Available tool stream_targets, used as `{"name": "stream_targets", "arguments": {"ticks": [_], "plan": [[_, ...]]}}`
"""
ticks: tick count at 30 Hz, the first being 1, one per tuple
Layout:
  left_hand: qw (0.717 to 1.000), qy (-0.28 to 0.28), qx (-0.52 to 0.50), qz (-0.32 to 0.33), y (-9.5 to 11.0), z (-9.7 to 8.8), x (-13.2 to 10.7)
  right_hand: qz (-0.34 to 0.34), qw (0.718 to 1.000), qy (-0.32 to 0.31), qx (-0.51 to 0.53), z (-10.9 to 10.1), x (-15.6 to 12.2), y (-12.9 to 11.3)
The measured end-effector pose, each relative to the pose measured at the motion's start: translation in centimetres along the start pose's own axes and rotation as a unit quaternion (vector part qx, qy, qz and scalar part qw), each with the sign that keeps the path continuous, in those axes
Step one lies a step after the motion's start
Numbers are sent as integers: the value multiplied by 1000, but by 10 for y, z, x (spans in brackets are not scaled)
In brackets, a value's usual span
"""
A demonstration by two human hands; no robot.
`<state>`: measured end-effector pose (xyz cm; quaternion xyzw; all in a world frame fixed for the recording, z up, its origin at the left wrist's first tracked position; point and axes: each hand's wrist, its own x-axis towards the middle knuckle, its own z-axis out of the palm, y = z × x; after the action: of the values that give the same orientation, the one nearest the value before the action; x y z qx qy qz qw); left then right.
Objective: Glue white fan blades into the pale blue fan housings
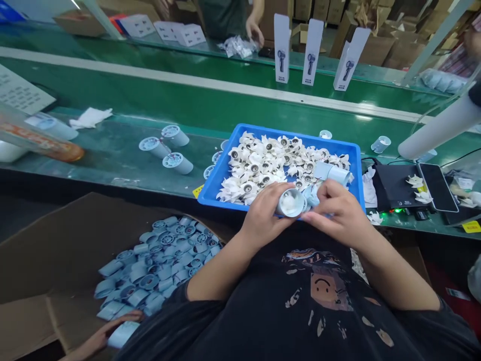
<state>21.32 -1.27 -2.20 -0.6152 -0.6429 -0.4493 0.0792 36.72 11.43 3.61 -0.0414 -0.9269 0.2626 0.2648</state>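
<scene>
My left hand [263, 213] is closed around a pale blue cylinder housing [291, 203], its open end facing me with a white fan impeller inside. My right hand [338, 210] pinches at the rim of that housing and also holds further pale blue housings [332, 173] against its fingers. Both hands hover over the near edge of a blue tray [355, 165] filled with several white impellers [263, 168].
A cardboard box [75, 235] at lower left holds several blue housings [161, 265]; another person's hand [101, 336] reaches into it. Three housings [167, 148] lie on the green belt. White product boxes [311, 52] stand beyond. A black device [398, 185] and phone [438, 185] sit right. A co-worker's hand [255, 32] works opposite.
</scene>
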Motion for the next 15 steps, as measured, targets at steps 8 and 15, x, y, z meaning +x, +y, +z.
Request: {"name": "stream_targets", "arguments": {"ticks": [8,15], "plan": [[998,-53,-13,23,-8,-4,4,-87,982,56,-161,-5,-34,-1],[996,-65,32,-57,-67,-39,53,-76,832,458,-303,-64,-95,36]]}}
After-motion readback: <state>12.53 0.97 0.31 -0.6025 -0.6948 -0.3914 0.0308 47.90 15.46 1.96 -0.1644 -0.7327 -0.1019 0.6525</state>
